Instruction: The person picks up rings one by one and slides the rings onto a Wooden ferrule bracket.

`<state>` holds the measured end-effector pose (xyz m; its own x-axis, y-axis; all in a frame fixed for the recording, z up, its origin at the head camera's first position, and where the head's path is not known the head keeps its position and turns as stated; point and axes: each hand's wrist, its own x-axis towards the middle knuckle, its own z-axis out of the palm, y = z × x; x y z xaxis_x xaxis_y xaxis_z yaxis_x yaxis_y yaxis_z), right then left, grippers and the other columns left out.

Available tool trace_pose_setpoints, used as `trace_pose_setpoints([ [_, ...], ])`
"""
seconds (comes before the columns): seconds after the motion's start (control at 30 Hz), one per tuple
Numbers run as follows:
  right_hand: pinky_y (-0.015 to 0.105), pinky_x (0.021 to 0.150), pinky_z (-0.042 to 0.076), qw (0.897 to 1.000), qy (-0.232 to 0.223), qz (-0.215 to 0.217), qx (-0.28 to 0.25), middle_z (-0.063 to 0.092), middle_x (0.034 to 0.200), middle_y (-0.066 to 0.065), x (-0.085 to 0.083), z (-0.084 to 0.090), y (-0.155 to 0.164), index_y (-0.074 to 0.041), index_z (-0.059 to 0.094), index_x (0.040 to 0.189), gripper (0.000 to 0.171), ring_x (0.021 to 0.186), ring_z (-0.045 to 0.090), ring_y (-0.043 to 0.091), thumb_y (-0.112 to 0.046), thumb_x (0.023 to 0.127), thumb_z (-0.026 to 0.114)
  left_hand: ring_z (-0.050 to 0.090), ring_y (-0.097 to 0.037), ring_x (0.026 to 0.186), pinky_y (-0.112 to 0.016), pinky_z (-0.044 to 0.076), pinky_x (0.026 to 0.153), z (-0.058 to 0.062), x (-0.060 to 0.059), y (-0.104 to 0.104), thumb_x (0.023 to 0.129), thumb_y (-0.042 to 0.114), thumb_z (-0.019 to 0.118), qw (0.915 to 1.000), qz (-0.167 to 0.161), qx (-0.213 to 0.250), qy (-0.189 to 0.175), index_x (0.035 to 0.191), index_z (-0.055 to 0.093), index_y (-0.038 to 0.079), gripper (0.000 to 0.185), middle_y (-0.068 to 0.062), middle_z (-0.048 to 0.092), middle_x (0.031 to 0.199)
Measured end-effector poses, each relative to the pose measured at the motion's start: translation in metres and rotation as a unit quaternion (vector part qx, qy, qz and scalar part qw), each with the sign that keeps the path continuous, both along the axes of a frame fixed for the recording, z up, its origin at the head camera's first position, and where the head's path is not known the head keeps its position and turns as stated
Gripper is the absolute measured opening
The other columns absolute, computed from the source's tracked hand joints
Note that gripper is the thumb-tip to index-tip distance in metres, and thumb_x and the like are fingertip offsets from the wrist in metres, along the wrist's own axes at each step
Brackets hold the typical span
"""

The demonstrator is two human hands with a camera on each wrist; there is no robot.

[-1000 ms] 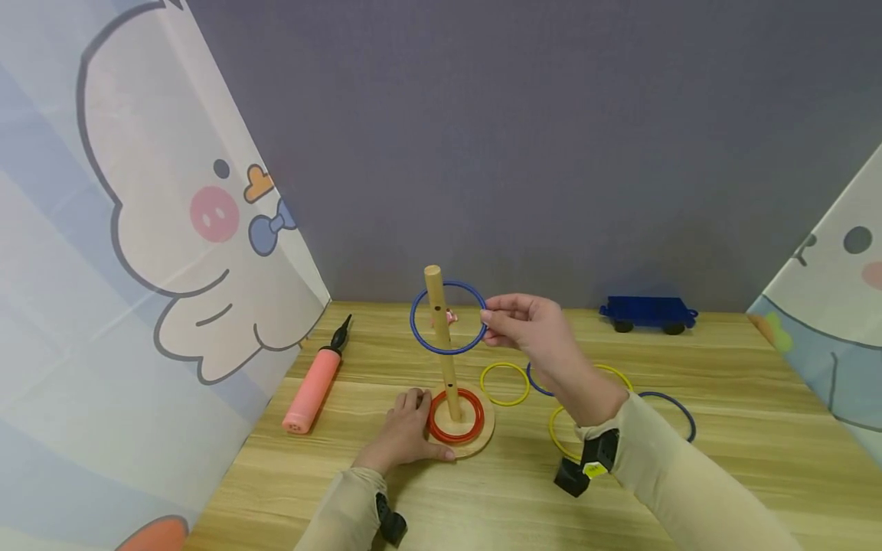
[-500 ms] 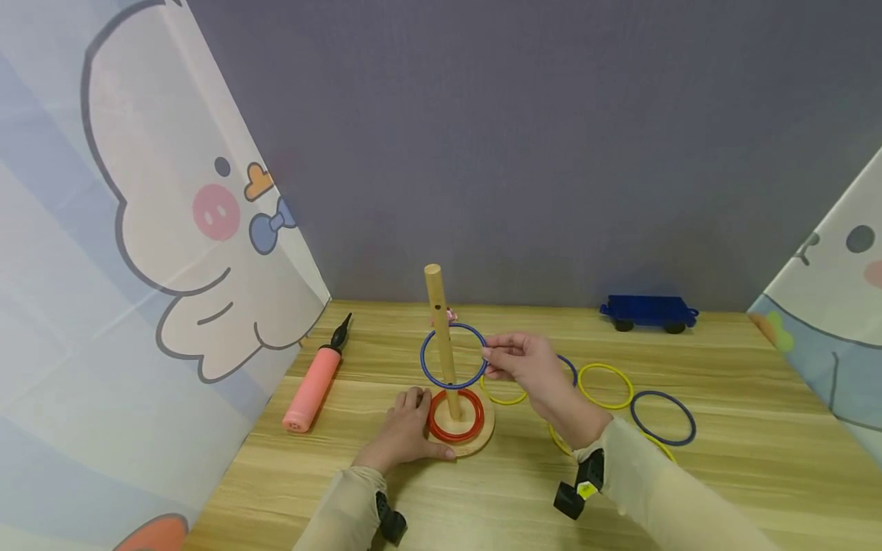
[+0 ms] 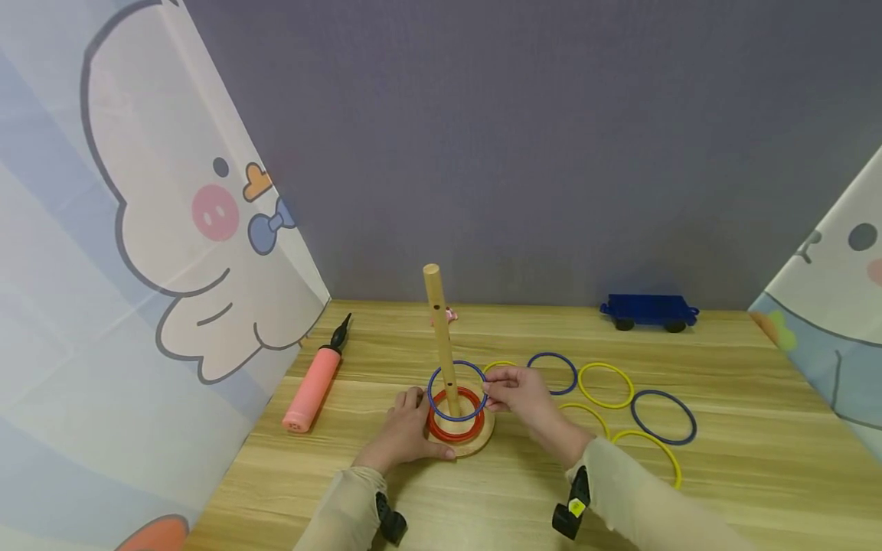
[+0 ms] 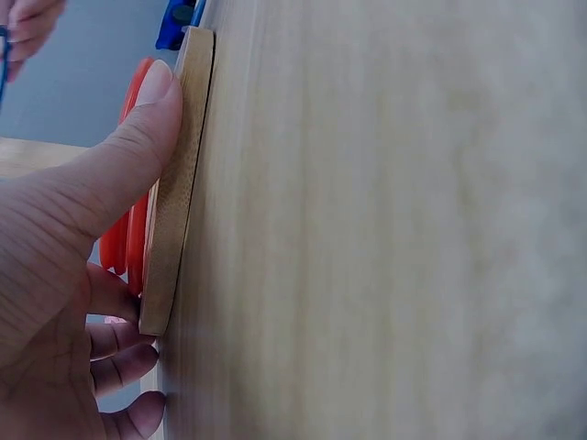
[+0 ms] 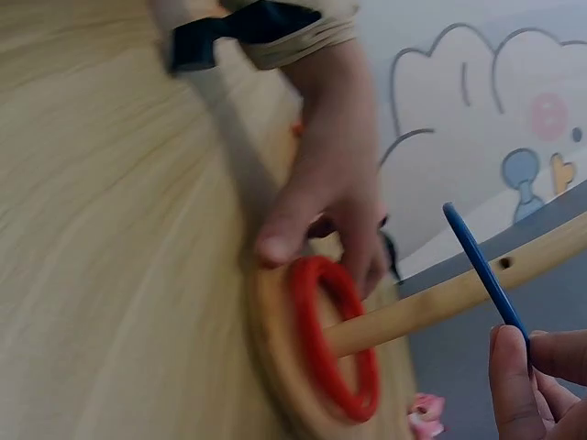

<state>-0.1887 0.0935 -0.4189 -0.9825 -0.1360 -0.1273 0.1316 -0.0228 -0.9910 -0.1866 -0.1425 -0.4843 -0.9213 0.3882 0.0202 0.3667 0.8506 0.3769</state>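
Observation:
A wooden peg stands upright on a round wooden base, with a red ring lying on the base around it. My left hand grips the base's left edge, thumb pressed against its rim. My right hand pinches a blue ring by its right side; the ring encircles the peg just above the red ring. In the right wrist view the blue ring shows edge-on beside the peg.
Several yellow and blue rings lie flat on the wooden table to the right of the base. A pink hand pump lies at the left, a blue toy wagon at the back right. Cartoon-printed panels flank both sides.
My right hand has lowered the blue ring down the peg, from near its top to just above the red ring. The left hand has stayed on the base.

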Motion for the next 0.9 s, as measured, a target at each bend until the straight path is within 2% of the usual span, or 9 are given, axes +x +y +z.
trace_pose_setpoints([
  [0.23, 0.041, 0.07, 0.057, 1.0, 0.001, -0.008, 0.016, 0.068, 0.091, 0.021, 0.001, -0.028, -0.004, 0.016, 0.061, 0.108, 0.021, 0.066, 0.065, 0.017, 0.006, 0.09, 0.063, 0.033, -0.038, 0.126, -0.056, 0.034, 0.099, 0.002, 0.001, 0.0, 0.063, 0.067, 0.08, 1.0, -0.003, -0.001, -0.001, 0.147, 0.035, -0.006, 0.121, -0.021, 0.039, 0.136],
  [0.37, 0.04, 0.067, 0.057, 1.0, 0.003, -0.009, 0.019, 0.067, 0.091, 0.025, -0.001, -0.041, -0.006, 0.016, 0.062, 0.105, 0.019, 0.064, 0.064, 0.017, 0.007, 0.088, 0.064, 0.032, -0.039, 0.128, -0.057, 0.033, 0.101, 0.002, 0.0, 0.0, 0.063, 0.068, 0.079, 1.0, -0.003, -0.007, -0.003, 0.147, 0.034, -0.007, 0.121, -0.022, 0.038, 0.138],
  [0.57, 0.034, 0.061, 0.057, 1.0, 0.007, -0.005, 0.015, 0.067, 0.081, 0.021, -0.004, -0.055, -0.007, 0.017, 0.063, 0.101, 0.018, 0.06, 0.063, 0.016, 0.007, 0.086, 0.066, 0.032, -0.04, 0.128, -0.056, 0.033, 0.101, 0.002, 0.001, 0.0, 0.063, 0.069, 0.078, 0.9998, -0.001, -0.018, -0.004, 0.147, 0.034, -0.007, 0.122, -0.023, 0.038, 0.139],
  [0.7, 0.032, 0.057, 0.056, 0.999, 0.03, -0.007, 0.024, 0.068, 0.077, 0.017, -0.005, -0.061, -0.006, 0.016, 0.065, 0.097, 0.015, 0.058, 0.065, 0.017, 0.005, 0.087, 0.068, 0.033, -0.04, 0.128, -0.057, 0.034, 0.1, 0.003, 0.001, 0.001, 0.063, 0.068, 0.079, 0.9998, 0.0, -0.02, -0.003, 0.147, 0.034, -0.007, 0.121, -0.023, 0.038, 0.138],
  [0.9, 0.033, 0.052, 0.055, 0.993, 0.061, -0.031, 0.092, 0.068, 0.069, 0.012, -0.01, -0.067, -0.001, 0.008, 0.07, 0.087, 0.007, 0.054, 0.065, 0.019, 0.002, 0.086, 0.07, 0.033, -0.039, 0.128, -0.056, 0.034, 0.1, 0.002, 0.0, 0.0, 0.063, 0.07, 0.077, 0.9997, 0.0, -0.026, -0.004, 0.148, 0.034, -0.006, 0.122, -0.022, 0.038, 0.138],
])
